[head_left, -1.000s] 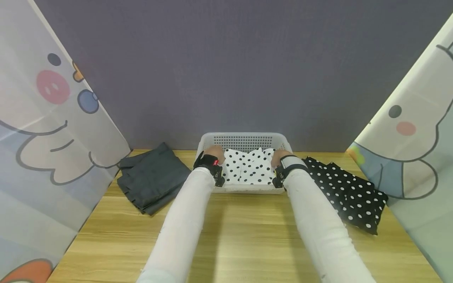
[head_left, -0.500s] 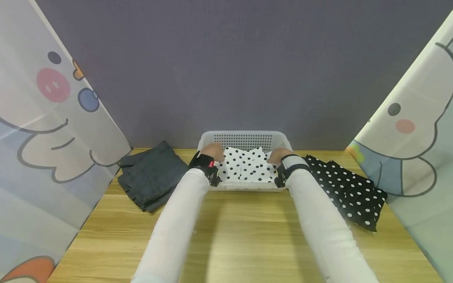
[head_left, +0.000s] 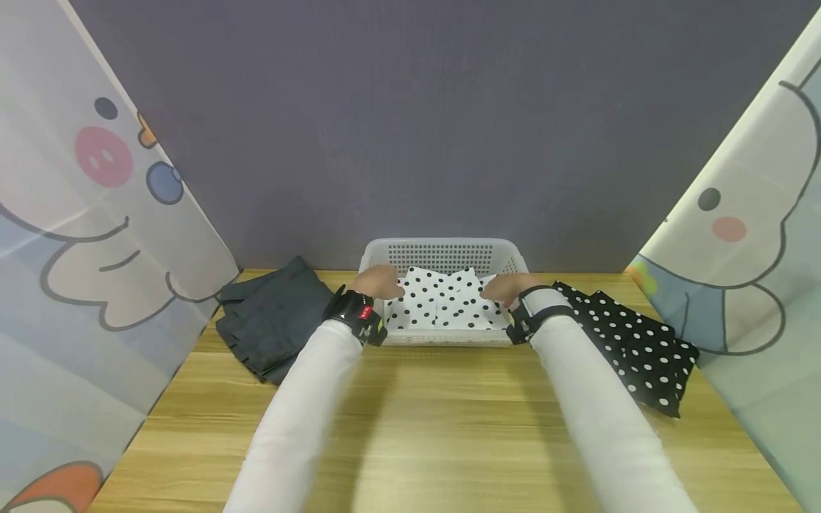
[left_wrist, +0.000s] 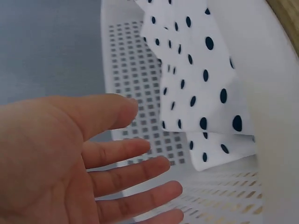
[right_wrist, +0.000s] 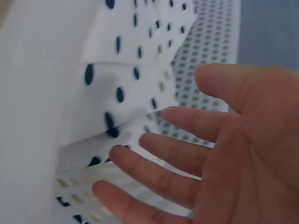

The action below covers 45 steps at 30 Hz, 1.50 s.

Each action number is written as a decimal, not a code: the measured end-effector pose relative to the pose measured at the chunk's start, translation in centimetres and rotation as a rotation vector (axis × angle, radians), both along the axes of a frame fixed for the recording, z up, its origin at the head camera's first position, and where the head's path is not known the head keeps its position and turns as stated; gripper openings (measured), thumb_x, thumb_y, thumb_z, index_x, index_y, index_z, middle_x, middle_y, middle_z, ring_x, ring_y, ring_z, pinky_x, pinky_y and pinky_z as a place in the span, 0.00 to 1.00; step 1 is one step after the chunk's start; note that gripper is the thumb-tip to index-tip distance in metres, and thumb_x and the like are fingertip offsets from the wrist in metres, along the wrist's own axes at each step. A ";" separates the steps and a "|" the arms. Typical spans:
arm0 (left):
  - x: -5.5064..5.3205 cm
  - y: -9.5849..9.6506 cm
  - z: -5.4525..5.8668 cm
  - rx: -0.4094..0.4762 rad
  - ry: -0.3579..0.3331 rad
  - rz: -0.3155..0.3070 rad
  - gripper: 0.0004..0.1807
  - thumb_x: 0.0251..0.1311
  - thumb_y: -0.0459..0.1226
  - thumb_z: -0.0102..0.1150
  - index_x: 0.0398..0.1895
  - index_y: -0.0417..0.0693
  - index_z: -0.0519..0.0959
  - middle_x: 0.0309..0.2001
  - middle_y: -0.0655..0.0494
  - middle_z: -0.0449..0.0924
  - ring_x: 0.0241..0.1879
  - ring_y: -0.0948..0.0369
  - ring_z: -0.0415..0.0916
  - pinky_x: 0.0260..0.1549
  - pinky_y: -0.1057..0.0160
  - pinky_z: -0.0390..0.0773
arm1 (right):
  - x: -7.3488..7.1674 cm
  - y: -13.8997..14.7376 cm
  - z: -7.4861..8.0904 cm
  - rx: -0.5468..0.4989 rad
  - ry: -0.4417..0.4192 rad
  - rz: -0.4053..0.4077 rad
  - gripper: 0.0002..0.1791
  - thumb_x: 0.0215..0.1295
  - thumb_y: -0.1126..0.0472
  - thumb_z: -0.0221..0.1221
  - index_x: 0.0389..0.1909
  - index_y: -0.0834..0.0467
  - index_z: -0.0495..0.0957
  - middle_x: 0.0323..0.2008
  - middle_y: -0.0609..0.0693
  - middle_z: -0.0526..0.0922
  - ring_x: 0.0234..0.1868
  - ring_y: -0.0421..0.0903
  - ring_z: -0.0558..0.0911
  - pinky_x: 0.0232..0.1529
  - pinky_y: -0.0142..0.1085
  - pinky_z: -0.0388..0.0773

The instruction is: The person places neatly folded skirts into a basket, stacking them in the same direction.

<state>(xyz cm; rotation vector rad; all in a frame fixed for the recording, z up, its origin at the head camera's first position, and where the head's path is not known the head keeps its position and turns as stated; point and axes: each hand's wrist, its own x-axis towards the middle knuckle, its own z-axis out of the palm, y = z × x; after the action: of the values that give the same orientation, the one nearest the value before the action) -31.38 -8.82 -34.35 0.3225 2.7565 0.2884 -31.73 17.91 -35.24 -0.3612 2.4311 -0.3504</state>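
A folded white cloth with black dots [head_left: 436,299] lies inside a white plastic basket [head_left: 442,338] with perforated walls. At the basket's left side is my left hand [head_left: 380,282]; in the left wrist view its fingers [left_wrist: 135,175] are extended and hold nothing, a little apart from the cloth. My right hand [head_left: 503,287] is over the basket's right side. The right wrist view shows its fingers [right_wrist: 163,175] spread and relaxed, their tips close to the cloth's folded edge, with nothing in the palm.
A folded dark grey garment [head_left: 276,320] lies on the wooden table [head_left: 442,427] left of the basket. Right of it lies a folded black cloth with white dots [head_left: 641,349], partly behind the right sleeve. A grey panel [head_left: 442,128] stands behind the basket.
Both hands have drawn outward from the dotted cloth, the left to the left and the right slightly to the right, and their fingers have let go. The cloth stays in the basket.
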 end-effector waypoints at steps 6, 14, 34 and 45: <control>2.1 0.0 0.5 0.042 0.070 -0.004 0.23 0.61 0.45 0.49 0.57 0.43 0.71 0.57 0.48 0.72 0.54 0.52 0.71 0.51 0.52 0.70 | 2.2 -0.2 0.9 -0.036 0.109 -0.020 0.30 0.70 0.49 0.40 0.67 0.62 0.56 0.63 0.64 0.63 0.54 0.59 0.74 0.40 0.45 0.78; 4.8 0.1 -0.1 0.062 0.263 -0.039 0.23 0.59 0.44 0.54 0.54 0.41 0.73 0.51 0.46 0.76 0.48 0.52 0.75 0.45 0.53 0.75 | 5.1 -0.4 0.7 -0.078 0.456 0.032 0.24 0.66 0.56 0.48 0.58 0.66 0.67 0.49 0.65 0.77 0.48 0.58 0.78 0.46 0.48 0.74; 10.9 -0.5 -4.3 0.187 0.825 -0.091 0.08 0.50 0.38 0.62 0.32 0.44 0.78 0.29 0.54 0.75 0.26 0.57 0.73 0.16 0.65 0.70 | 11.7 0.4 -3.5 -0.224 0.960 -0.064 0.06 0.55 0.63 0.59 0.33 0.57 0.74 0.28 0.50 0.76 0.24 0.43 0.74 0.20 0.33 0.69; 14.0 -0.9 -7.6 0.246 0.885 -0.118 0.07 0.49 0.35 0.61 0.22 0.49 0.72 0.22 0.61 0.68 0.21 0.63 0.66 0.14 0.70 0.63 | 14.6 1.0 -6.0 -0.231 1.022 -0.033 0.06 0.50 0.68 0.61 0.28 0.57 0.74 0.25 0.46 0.73 0.24 0.40 0.72 0.23 0.32 0.70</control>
<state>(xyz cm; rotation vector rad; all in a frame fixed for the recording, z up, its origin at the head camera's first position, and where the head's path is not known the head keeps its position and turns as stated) -17.43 -9.68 -41.97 0.8459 3.5383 0.5654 -17.15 18.89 -41.27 -0.7374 3.3984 -0.5584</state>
